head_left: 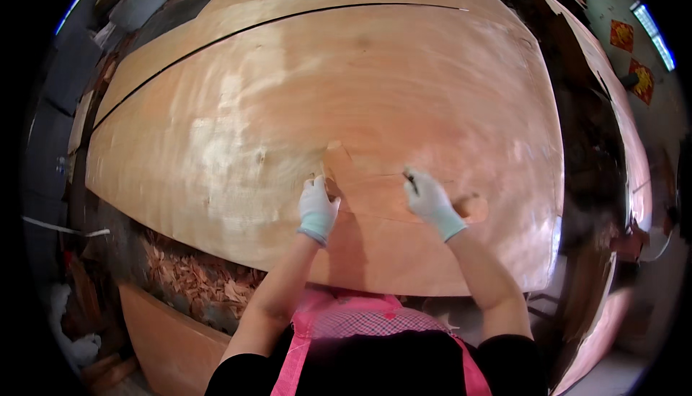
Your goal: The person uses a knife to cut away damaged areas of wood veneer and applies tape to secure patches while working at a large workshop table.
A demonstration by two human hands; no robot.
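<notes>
A broad sheet of thin reddish-tan wood veneer (274, 100) lies before me. My left hand (317, 208), in a white glove with a mint cuff, has its fingers curled at a narrow veneer strip (337, 162), whose far end sticks up and casts a shadow. My right hand (431, 201), gloved the same way, is closed around a small dark tool (411, 180); its exact kind is too small to tell. Thin lines run across the sheet between my hands. Beside my right wrist lies a small loose veneer piece (476, 209).
A long black strip (288, 15) crosses the sheet's far part. Veneer scraps (202, 277) heap below its left edge, near a leaning wooden board (173, 338). More veneer sheets (627, 136) stand at the right, before a wall with red decorations (622, 36).
</notes>
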